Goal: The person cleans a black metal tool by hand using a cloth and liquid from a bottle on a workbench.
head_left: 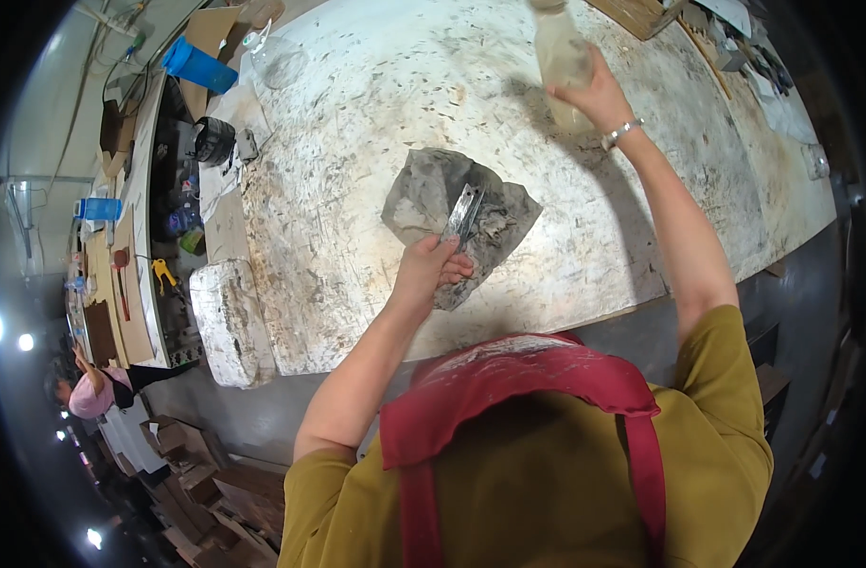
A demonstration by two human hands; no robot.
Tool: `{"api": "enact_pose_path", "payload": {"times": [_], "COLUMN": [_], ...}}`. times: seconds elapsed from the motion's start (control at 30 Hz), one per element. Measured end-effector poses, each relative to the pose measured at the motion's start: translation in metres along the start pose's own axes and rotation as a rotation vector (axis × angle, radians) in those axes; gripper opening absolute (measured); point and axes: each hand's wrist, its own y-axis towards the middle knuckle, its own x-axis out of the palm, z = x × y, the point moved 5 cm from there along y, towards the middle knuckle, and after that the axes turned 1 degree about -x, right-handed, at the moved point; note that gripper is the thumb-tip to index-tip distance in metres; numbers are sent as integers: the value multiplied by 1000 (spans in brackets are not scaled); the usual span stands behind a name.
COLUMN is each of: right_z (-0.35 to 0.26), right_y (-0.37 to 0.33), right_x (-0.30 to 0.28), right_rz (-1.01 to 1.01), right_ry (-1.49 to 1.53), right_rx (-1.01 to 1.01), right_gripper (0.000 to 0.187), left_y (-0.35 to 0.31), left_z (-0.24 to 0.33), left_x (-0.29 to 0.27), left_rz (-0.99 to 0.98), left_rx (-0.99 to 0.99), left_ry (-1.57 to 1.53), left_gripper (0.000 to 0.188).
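My left hand (429,270) grips a small flat metal piece (465,211) and holds it over a crumpled grey rag (424,194) that lies on the scuffed white worktable (357,142). The rag's lower part is under my fingers. My right hand (599,95) reaches far across the table and is closed around a cloudy plastic bottle (560,52), which stands upright near the far edge. A metal bracelet sits on that wrist.
A second clear bottle (274,59) and a blue container (198,64) lie at the table's far left. A cluttered bench with tools (159,275) runs along the left. Another person (90,388) works at lower left. Wooden boards and tools (726,38) sit at top right.
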Motion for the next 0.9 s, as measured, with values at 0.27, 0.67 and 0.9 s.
{"api": "enact_pose_path", "payload": {"times": [0.27,0.67,0.9], "right_z": [-113,-163,-164], "right_y": [-100,-126,-122], "right_x": [20,25,23], "right_rz": [-790,-823,-819], "right_ry": [-800,-1073,-1101], "right_rx": [-222,-562,-537], "right_gripper": [77,62,69], "left_y": [0,1,0], "left_z": [-2,-4,-6], "left_x": [-5,-7,-4], "left_rz": [-71,-138,-242], "left_rx": [-4,-92,-23], "left_ry": [-29,-194,-145], "left_gripper": [33,48,38]}}
